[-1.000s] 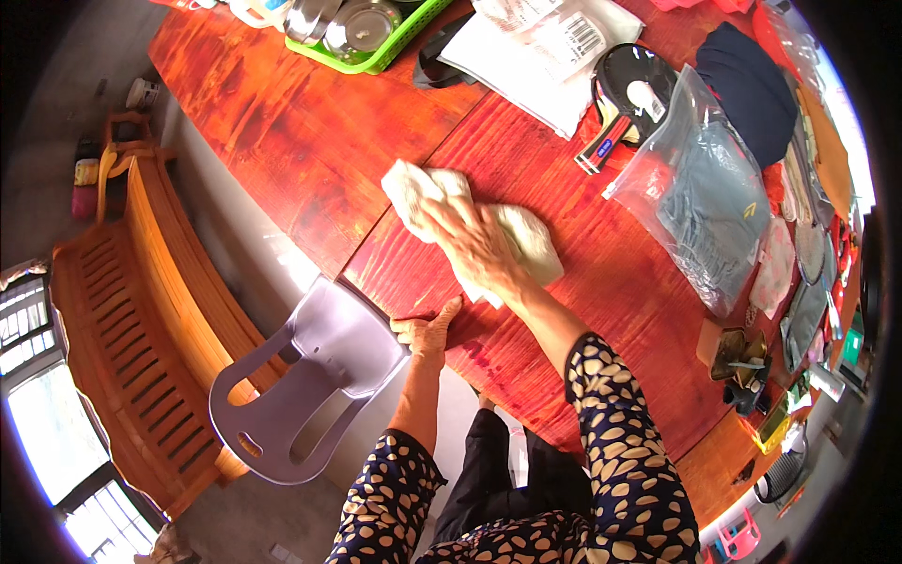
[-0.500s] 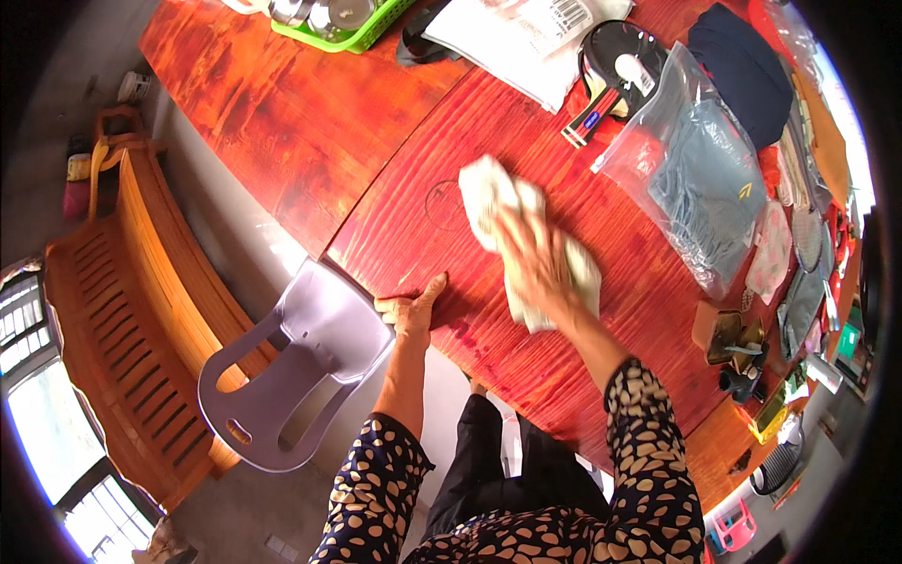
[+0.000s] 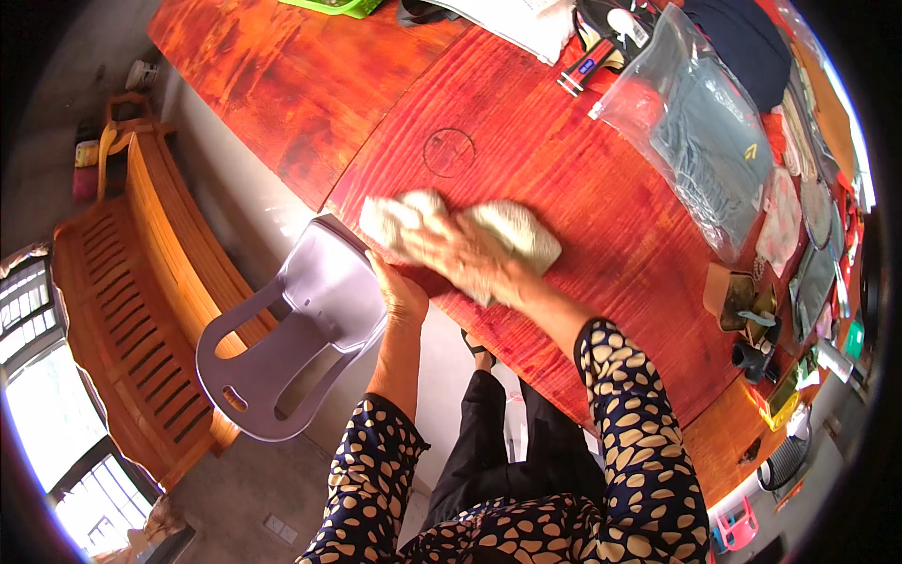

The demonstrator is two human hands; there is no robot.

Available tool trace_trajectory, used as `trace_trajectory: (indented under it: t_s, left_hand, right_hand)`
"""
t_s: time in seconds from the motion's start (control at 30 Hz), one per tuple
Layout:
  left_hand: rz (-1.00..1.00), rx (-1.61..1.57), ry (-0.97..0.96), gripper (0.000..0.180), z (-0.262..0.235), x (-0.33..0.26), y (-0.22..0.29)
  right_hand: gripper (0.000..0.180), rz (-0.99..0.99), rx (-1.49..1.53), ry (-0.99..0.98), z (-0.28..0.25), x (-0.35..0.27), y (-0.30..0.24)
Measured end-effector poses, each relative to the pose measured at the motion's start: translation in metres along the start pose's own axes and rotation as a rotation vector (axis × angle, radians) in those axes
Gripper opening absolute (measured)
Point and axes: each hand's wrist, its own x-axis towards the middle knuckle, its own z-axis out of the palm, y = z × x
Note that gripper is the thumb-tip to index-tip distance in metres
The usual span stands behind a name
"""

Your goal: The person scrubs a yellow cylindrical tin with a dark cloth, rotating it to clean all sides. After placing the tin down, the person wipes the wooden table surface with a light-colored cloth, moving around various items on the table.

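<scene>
My right hand (image 3: 465, 258) presses a crumpled pale cloth (image 3: 517, 233) onto the red wooden table (image 3: 564, 150), close to its near left edge. Folds of the cloth bulge out on both sides of the fingers, which are somewhat blurred. My left hand (image 3: 402, 291) is at the table's edge just below the cloth, beside the back of a pale purple plastic chair (image 3: 334, 287). Its fingers are stretched out and nothing shows in it; part of it is hard to make out. A dark circle is marked on the tabletop beyond the cloth.
A clear zip bag with blue contents (image 3: 705, 141), a paddle handle (image 3: 590, 68) and dark folded fabric (image 3: 742, 47) lie along the right and far side. A small open box (image 3: 742, 301) stands at the right. Left of the table is a slatted wooden bench (image 3: 132, 329).
My right hand has slid the cloth left and nearer, to the table's edge. My left hand has shifted from gripping the edge with its thumb on top to just beside it. The view tilted slightly.
</scene>
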Motion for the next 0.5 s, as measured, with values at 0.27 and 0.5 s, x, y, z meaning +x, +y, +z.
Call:
trace_trajectory:
  t_s: [0.27, 0.5]
  left_hand:
    - [-0.28, 0.199, 0.159, 0.083, -0.038, -0.025, -0.026]
    - [-0.06, 0.467, 0.143, 0.063, -0.035, -0.021, -0.053]
  right_hand:
    - [0.049, 0.104, 0.015, -0.116, -0.025, -0.181, -0.108]
    - [0.053, 0.358, 0.11, -0.105, -0.028, -0.235, -0.102]
